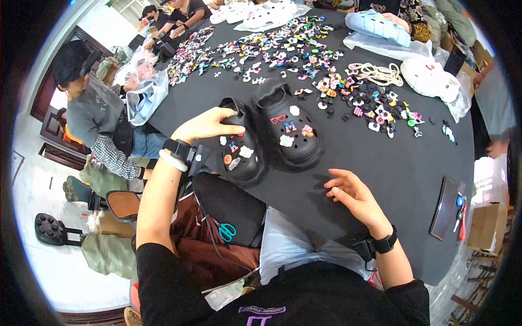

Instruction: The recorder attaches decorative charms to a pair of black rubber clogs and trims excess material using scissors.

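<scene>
Two black clogs stand side by side on the dark table in front of me, toes toward me. My left hand [209, 125] grips the left clog [251, 155] by its upper near the opening, fingers and thumb over its side. Small charms sit in that clog's holes, among them a round orange one and a white flower-like one. The right clog [296, 144] carries red glasses [278, 119], a blue-and-red charm [290, 126] and several others. My right hand [356, 200] hovers over the table near the right clog's toe, fingers apart and slightly curled, with nothing visible in them.
Loose colourful charms [272, 51] cover the table's far part, with another heap [375, 103] at right. Beyond lie a cream rope [376, 74], white clogs [429, 79] and a light blue clog [378, 27]. A phone [443, 209] lies at the right edge. People work at left.
</scene>
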`<state>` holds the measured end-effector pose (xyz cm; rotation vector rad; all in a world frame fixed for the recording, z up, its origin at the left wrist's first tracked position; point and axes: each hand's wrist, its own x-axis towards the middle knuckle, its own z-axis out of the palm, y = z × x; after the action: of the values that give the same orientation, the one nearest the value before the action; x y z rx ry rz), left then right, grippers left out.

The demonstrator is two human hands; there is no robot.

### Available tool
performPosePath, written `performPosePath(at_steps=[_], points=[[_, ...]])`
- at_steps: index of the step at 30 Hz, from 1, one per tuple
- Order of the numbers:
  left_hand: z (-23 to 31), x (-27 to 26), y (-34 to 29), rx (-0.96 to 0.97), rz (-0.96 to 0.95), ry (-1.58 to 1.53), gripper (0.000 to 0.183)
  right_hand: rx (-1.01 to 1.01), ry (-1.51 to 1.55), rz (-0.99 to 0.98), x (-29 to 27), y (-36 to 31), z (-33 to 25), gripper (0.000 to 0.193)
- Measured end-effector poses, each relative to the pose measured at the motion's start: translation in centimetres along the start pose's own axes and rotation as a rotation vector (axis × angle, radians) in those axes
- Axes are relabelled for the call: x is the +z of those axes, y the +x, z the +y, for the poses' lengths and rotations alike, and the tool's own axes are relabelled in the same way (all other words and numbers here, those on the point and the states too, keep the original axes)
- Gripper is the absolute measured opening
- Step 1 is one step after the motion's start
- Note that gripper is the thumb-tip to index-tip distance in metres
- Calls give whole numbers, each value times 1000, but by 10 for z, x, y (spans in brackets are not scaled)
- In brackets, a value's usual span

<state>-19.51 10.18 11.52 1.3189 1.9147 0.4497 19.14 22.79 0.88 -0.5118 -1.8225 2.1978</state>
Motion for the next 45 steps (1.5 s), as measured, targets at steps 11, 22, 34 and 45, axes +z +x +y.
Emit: performPosePath(at_steps=[11,22,34,45], points=[[-58,-58,-10,-169,305,-43,41,-25,22,-14,-1,3,9,41],[50,1,46,189,382,-148,47,-30,24,1,-6,6,8,42],[74,39,48,133,-81,-170,37,22,196,63,-26,9,-12,48],[42,67,9,154,148,-230,33,-312,-1332,315,-82,148,-23,20]])
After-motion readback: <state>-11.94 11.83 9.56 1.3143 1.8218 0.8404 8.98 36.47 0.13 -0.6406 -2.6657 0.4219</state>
